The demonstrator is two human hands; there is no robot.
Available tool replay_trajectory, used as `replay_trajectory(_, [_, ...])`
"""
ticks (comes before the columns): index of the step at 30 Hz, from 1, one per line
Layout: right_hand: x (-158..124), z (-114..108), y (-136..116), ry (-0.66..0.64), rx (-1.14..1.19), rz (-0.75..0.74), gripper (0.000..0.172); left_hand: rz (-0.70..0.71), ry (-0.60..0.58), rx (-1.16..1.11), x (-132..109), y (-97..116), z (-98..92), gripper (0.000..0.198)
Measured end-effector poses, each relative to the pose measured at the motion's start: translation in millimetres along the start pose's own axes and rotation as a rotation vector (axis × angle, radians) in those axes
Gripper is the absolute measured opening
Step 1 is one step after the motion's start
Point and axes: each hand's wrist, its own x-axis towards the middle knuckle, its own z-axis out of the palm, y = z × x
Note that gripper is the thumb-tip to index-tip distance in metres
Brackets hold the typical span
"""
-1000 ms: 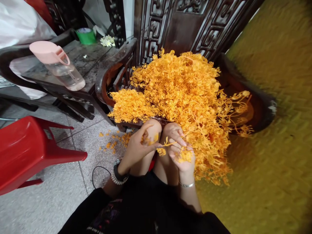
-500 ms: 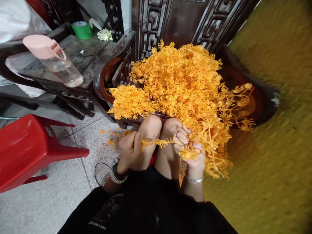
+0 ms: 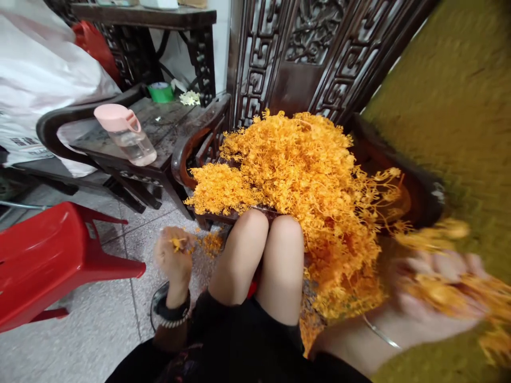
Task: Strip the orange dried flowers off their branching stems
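Note:
A large heap of yellow-orange frilly sprigs [image 3: 295, 170] is piled on a dark wooden chair in front of my knees. My right hand [image 3: 443, 287], blurred by motion, is out at the far right, closed round a bunch of orange sprigs [image 3: 435, 239] that stick out on both sides of its fingers. On the other side of my knees, my left hand [image 3: 171, 255] is curled above the floor, with small orange bits [image 3: 178, 243] at its fingers. Orange scraps [image 3: 211, 242] lie on the floor just beyond it.
A red plastic stool [image 3: 43, 255] stands at the left. On the dark wooden side table [image 3: 159, 125] are a pink-lidded bottle [image 3: 130, 138], a green tape roll [image 3: 161, 92] and white flowers [image 3: 190, 98]. White sacks [image 3: 48, 80] stand behind. A yellow-green wall [image 3: 459, 133] borders the right.
My hands have moved apart from the sprig stretched between them. The right has swung far right with orange sprigs; the left has moved left, off my knee. The view has shifted too.

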Motion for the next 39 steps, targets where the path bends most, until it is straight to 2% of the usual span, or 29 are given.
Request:
replay_trajectory(1, [2.2,0.2,3.4,0.005,0.086,-0.064,0.027,-0.065,-0.041,-0.035,-1.0,-2.5,3.6,0.044])
replay_trajectory(3, [11.3,1.2,20.8,-0.013,0.169,-0.042,0.028,-0.255,-0.178,-0.094,-12.8,-10.7,16.9,0.043])
replay_trajectory(7, [31.6,-0.4,65.0,0.01,0.036,0.056,0.02,-0.674,-0.452,-0.192,-49.8,-21.4,43.7,0.044])
replay_trajectory(10, [31.9,-2.3,85.8,0.013,-0.124,0.045,0.015,-0.969,-0.534,-0.297,-65.2,-19.6,49.3,0.041])
replay_trajectory(12, [25.9,-0.8,93.9,0.013,-0.177,0.029,0.012,-1.04,-0.581,-0.338,-67.7,-18.4,49.3,0.037])
replay_trajectory(15, [15.7,4.4,102.4,0.042,-0.176,0.026,0.01,-0.948,-0.618,-0.338,-65.9,-20.0,50.7,0.034])
replay_trajectory(20, [4.7,9.1,114.7,0.039,-0.227,0.066,0.022,-0.748,-0.639,-0.258,-59.1,-24.7,56.6,0.029])
replay_trajectory(23, [-0.3,7.9,119.2,0.023,-0.285,0.038,0.022,-0.615,-0.542,-0.142,-55.6,-25.0,55.2,0.028])
replay_trajectory(26, [-5.1,7.3,120.6,0.008,-0.331,0.056,0.02,-0.459,-0.487,-0.035,-51.8,-21.9,49.8,0.043])
replay_trajectory(30, [-11.6,8.5,123.8,0.006,-0.375,0.133,0.024,-0.224,-0.646,0.067,-44.0,-13.0,46.8,0.056])
replay_trajectory(34, [-17.2,7.6,128.3,-0.044,-0.421,0.259,0.035,-0.205,-0.839,0.22,-35.4,-4.6,51.5,0.039])
replay_trajectory(36, [-17.5,4.8,127.9,-0.027,-0.448,0.316,0.042,-0.196,-0.929,0.278,-32.4,-1.9,52.9,0.043])
replay_trajectory(39, [-13.4,-1.8,124.6,-0.008,-0.5,0.449,0.045,-0.144,-1.143,0.341,-29.1,0.2,51.2,0.043])
